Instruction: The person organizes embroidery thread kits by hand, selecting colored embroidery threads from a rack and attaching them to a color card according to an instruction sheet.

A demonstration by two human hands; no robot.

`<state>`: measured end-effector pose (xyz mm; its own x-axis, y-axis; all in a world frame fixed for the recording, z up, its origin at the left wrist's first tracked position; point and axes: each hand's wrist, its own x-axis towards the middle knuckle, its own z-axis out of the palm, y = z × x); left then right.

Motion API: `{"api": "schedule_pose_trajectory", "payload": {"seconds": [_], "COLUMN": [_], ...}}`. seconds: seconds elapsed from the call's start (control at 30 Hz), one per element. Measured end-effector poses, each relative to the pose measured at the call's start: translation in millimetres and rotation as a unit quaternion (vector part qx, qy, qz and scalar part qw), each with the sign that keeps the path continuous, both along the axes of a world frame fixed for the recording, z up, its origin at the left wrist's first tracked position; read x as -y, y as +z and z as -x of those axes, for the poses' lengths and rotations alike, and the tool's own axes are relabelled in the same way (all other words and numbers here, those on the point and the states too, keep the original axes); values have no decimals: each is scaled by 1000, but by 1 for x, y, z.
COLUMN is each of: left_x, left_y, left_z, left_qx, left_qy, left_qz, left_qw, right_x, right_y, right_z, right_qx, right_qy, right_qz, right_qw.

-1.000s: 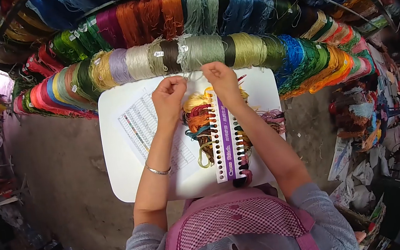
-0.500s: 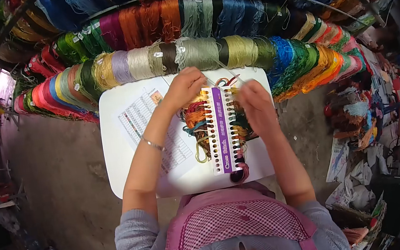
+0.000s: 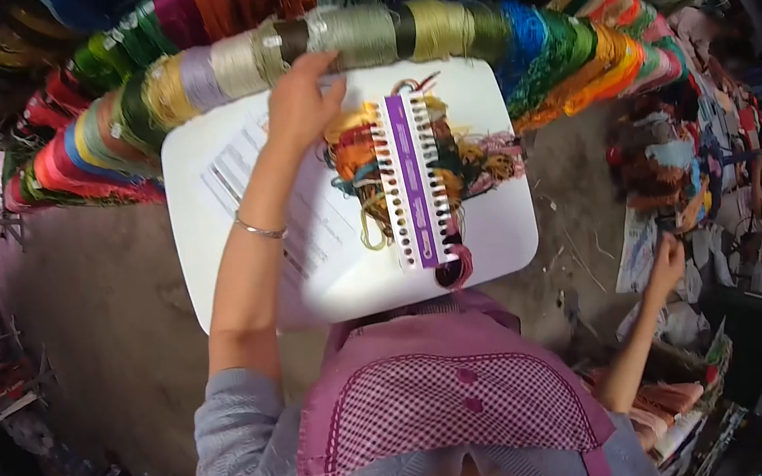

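Observation:
My left hand [image 3: 300, 103] is at the far edge of the white table, its curled fingers against the grey-green thread skein [image 3: 354, 37] on the rail. Whatever lies between those fingers is too small to make out. Far out to the right, beyond the table, my right hand [image 3: 665, 265] is closed; I cannot see what it grips. Between them on the table lies a white and purple cross-stitch thread card [image 3: 410, 182] with holes along both edges. Bundles of coloured thread [image 3: 355, 160] hang from its holes on both sides.
Printed sheets [image 3: 305, 238] lie on the left of the white table [image 3: 499, 266]. Coloured skeins, such as a blue one [image 3: 527, 34], hang in rows behind it. More goods and bags [image 3: 687, 324] are piled at right.
My right hand has swung from beside the card far out to the right, past the table. My left hand stays near the skeins. The view has shifted, bringing the table higher in frame.

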<state>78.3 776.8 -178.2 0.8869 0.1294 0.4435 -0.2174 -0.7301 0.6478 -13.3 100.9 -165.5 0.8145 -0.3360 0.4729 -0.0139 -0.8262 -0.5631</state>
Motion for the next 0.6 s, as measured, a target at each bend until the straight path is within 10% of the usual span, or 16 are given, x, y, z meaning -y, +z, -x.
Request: {"api": "schedule_pose_trajectory", "payload": {"seconds": [0.07,0.27,0.33,0.6], "left_x": [11,47,63,105], "left_y": [20,41,5,-25], "left_z": [11,119,150,161], "left_qx": [51,-421,-348,-251], "left_qy": [52,72,2,-38], "left_qz": [61,167,233,487], "left_qw": [995,889,908,835], "right_x": [-117,-341,-377,-412], "right_y": [26,17,10,-16], "right_z": [-16,7,16,-2], "right_qx": [-53,-84,-292,-330], "right_qy": [85,374,334,370], "right_qz": [-126,-81,-398,-369], "right_qw": [987,920,803,786]}}
